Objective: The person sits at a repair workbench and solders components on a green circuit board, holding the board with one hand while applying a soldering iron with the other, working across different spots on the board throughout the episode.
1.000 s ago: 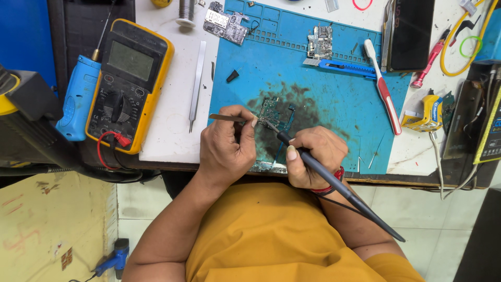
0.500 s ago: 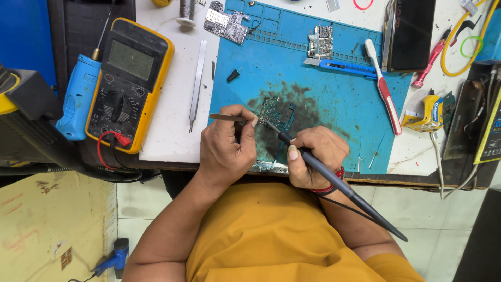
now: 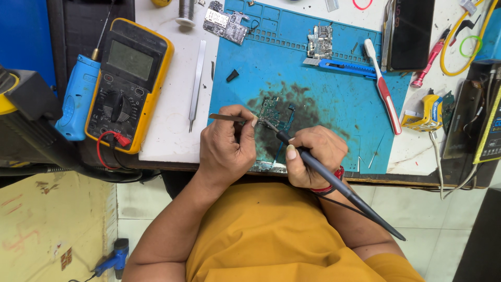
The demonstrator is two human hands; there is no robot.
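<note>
My left hand (image 3: 227, 146) pinches a pair of metal tweezers (image 3: 222, 117), whose points rest at a small circuit board (image 3: 270, 110) on the stained blue work mat (image 3: 334, 99). My right hand (image 3: 313, 156) grips a black soldering iron (image 3: 334, 180) like a pen. Its tip touches the same board, close to the tweezers. The iron's cable runs back past my right wrist.
A yellow multimeter (image 3: 128, 78) and a blue tool (image 3: 78, 96) lie at the left. Spare tweezers (image 3: 197, 78) lie on the white surface. Two more boards (image 3: 225, 23) (image 3: 319, 40), a blue knife (image 3: 344, 67), a toothbrush (image 3: 383, 89) and a phone (image 3: 409, 31) sit farther back.
</note>
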